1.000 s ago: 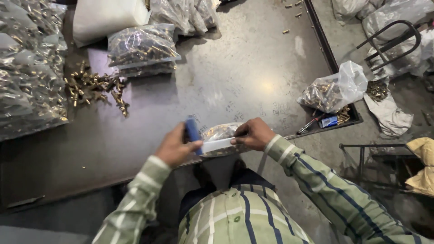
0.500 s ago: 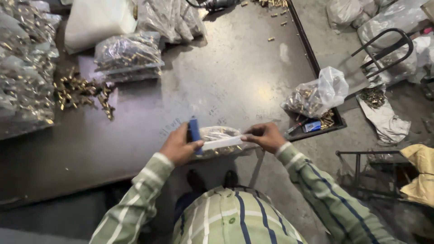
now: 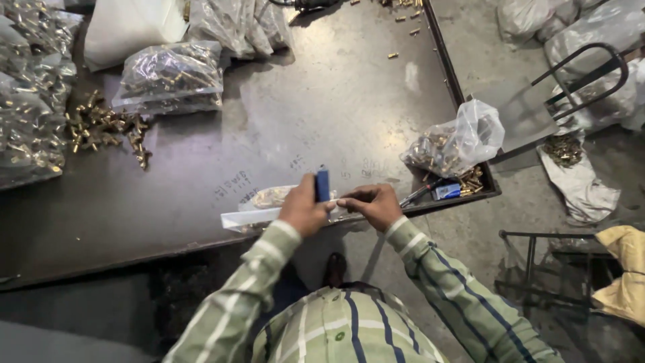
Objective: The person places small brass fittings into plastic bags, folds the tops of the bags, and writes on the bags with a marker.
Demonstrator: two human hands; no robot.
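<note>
A small clear plastic bag of brass parts lies at the near edge of the dark metal table, with a white strip along its open end. My left hand grips a small blue tool held upright over the bag. Beside it, my right hand presses down on the right end of the bag, fingers pinched on the plastic. Both hands touch each other above the table's front rim.
Loose brass fittings lie at the left. Filled clear bags sit at the back and along the left edge. Another bag of brass parts rests at the right corner by a pen and a blue lighter. A metal stool frame stands lower right.
The view has shifted, so the table sits further left and up. My hands stay on the bag, which now extends more to the left with its white strip showing.
</note>
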